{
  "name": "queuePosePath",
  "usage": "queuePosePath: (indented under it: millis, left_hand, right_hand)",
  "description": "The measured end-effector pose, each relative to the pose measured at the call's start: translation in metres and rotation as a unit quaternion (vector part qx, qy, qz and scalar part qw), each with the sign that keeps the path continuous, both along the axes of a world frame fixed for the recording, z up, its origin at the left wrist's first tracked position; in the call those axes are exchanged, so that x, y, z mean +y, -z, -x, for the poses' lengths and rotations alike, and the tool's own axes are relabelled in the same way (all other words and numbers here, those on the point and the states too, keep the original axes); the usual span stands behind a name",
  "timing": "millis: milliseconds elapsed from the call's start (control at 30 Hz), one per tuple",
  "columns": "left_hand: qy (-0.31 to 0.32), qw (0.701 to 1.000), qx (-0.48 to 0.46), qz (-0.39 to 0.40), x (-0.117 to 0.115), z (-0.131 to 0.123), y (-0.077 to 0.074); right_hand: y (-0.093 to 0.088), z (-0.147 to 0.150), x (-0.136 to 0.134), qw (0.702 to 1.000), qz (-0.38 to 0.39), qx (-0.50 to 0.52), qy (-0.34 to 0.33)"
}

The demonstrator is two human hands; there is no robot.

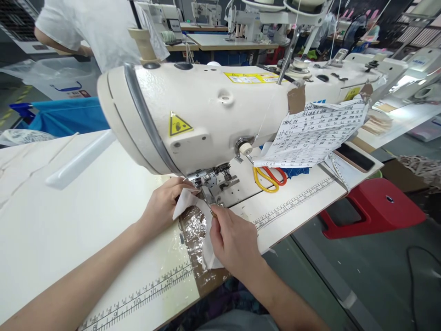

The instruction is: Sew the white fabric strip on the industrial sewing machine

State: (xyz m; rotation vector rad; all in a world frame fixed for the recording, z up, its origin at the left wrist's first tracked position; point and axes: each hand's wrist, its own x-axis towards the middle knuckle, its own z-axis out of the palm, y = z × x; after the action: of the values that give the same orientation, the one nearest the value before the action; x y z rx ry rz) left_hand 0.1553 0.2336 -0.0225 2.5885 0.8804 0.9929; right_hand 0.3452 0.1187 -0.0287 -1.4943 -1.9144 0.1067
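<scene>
A curved strip of white fabric (208,250) lies at the presser foot of a white sewing machine (206,105) and hangs down toward me over clear plastic tape. My left hand (164,198) is closed on the fabric's upper left end, close to the needle area, its fingertips partly hidden behind the cloth. From the right, my right hand (237,241) pinches a thin metal tool (208,205), its tip pointing at the presser foot. Whether this is an awl or tweezers I cannot tell. The same hand rests against the fabric's right edge.
Yellow and red handled scissors (270,179) lie right of the needle. A handwritten paper sheet (313,133) is taped to the machine. A phone (354,157) rests at the table's right end, above a red stool (375,207). Someone in a white shirt (99,27) stands behind.
</scene>
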Motion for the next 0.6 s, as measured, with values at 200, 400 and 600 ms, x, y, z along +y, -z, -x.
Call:
queuePosePath:
  millis: [200,400,600]
  left_hand:
    - [0.006,1.000,0.003,0.012,-0.0014,-0.0001,-0.0022]
    - [-0.003,1.000,0.009,0.026,-0.0006,0.0006,-0.0022]
    - [-0.013,0.999,0.025,0.015,0.0002,0.0019,0.0015]
  right_hand:
    - [-0.0006,-0.0004,-0.0003,1.000,-0.006,0.002,-0.002]
    - [-0.0008,-0.0001,0.0003,1.000,0.000,-0.012,0.001]
    - [-0.0002,-0.0002,0.0002,1.000,-0.003,0.006,-0.003]
